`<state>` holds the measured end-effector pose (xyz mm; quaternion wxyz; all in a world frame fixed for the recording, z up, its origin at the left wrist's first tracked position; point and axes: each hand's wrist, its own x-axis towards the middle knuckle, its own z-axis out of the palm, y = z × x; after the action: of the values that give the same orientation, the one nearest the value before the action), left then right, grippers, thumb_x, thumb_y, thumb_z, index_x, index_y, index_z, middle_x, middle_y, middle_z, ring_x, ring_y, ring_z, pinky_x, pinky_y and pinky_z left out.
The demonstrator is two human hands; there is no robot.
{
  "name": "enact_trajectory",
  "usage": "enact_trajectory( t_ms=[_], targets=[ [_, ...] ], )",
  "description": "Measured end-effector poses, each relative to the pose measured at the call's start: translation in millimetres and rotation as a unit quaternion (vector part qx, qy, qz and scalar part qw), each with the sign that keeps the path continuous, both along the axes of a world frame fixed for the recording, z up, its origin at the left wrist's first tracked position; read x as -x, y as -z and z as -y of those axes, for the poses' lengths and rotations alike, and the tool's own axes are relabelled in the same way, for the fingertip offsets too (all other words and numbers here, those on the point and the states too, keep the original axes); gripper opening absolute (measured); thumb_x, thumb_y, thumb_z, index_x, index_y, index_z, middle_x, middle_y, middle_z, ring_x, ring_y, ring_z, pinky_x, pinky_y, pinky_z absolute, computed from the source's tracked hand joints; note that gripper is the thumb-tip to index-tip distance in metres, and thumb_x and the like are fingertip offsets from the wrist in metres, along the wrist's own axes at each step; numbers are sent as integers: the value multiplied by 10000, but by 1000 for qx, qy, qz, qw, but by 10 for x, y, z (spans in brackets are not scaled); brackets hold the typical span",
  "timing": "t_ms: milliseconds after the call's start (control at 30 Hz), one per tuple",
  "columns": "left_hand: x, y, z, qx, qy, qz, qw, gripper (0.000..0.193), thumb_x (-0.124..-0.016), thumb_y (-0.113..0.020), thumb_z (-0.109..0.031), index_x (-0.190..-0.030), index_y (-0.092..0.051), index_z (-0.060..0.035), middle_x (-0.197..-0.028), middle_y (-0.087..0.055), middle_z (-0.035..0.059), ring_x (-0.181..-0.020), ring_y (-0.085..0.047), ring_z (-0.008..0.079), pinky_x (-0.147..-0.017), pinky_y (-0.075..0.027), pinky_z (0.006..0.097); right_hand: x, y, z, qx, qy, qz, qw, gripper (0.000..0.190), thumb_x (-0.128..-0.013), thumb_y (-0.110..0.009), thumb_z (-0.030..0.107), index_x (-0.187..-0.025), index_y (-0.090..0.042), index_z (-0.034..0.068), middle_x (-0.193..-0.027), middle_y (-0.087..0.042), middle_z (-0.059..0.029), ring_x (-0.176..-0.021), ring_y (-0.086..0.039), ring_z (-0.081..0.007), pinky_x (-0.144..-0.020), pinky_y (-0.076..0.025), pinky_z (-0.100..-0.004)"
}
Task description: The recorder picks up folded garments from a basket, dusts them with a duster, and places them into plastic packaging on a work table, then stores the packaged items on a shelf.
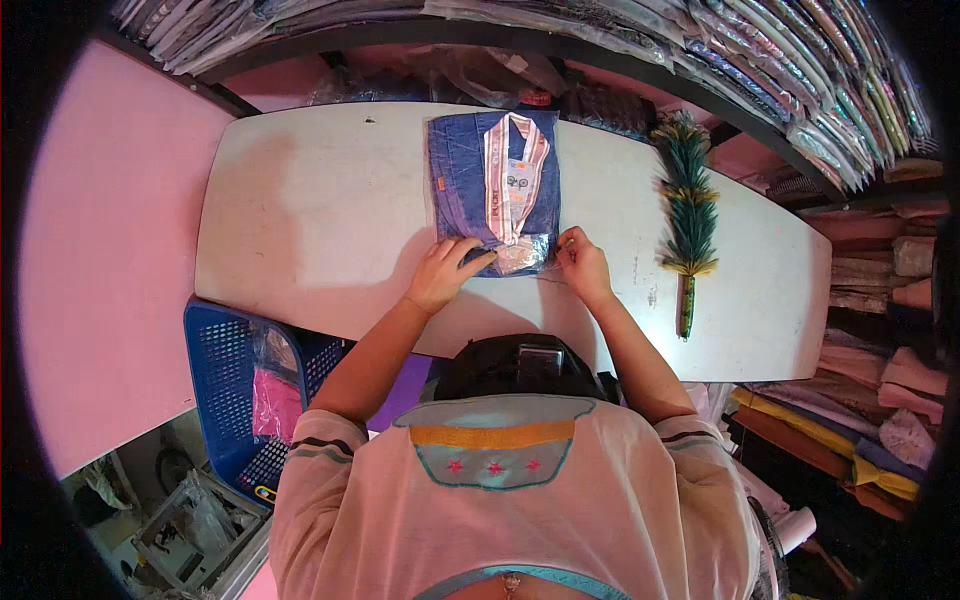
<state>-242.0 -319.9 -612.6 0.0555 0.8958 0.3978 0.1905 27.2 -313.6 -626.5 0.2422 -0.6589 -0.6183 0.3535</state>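
Observation:
A folded blue denim garment lies flat in a clear plastic bag on a white table. A striped band with printed lettering is looped over the denim, around a paper tag with a bicycle picture. My left hand rests on the bag's lower left part, thumb and fingers apart. At the lower right corner, my right hand has its fingertips pinched together on the bag's edge. The plastic near both hands is creased and shiny.
A green and yellow feather-like duster lies to the right on the white table. Below the table's left end stands a blue perforated basket holding a pink bagged item. Shelves of bagged garments border the far side; folded fabrics fill the right.

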Motion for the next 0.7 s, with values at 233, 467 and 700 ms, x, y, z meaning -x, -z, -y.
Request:
enact_trajectory(
  t_ms=[233,467,700],
  targets=[
    [-8,27,14,23,-22,53,998,341,-735,-529,-76,-1036,-655,-177,-1060,-579,41,-927,-572,224,-772,-480,330,71,-298,114,-356,23,69,932,304,-705,-590,-2,-983,-538,110,-937,-616,-115,-895,-580,-316,-771,-443,-418],
    [42,-16,-17,92,-40,102,990,398,-721,-515,-1,-1044,-671,-174,-1062,-605,45,-950,-603,227,-819,-488,296,209,-494,100,-371,-315,77,870,184,-676,-696,140,-820,-591,96,-1032,-584,-37,-1030,-525,-269,-848,-421,-395],
    [83,96,-51,168,-53,230,957,444,-685,-535,114,-1033,-675,-123,-1065,-626,77,-970,-611,243,-839,-485,300,99,-199,-13,-396,-320,92,856,287,-693,-702,156,-967,-626,125,-1059,-586,-23,-1047,-526,-228,-835,-440,-352]
  ],
)
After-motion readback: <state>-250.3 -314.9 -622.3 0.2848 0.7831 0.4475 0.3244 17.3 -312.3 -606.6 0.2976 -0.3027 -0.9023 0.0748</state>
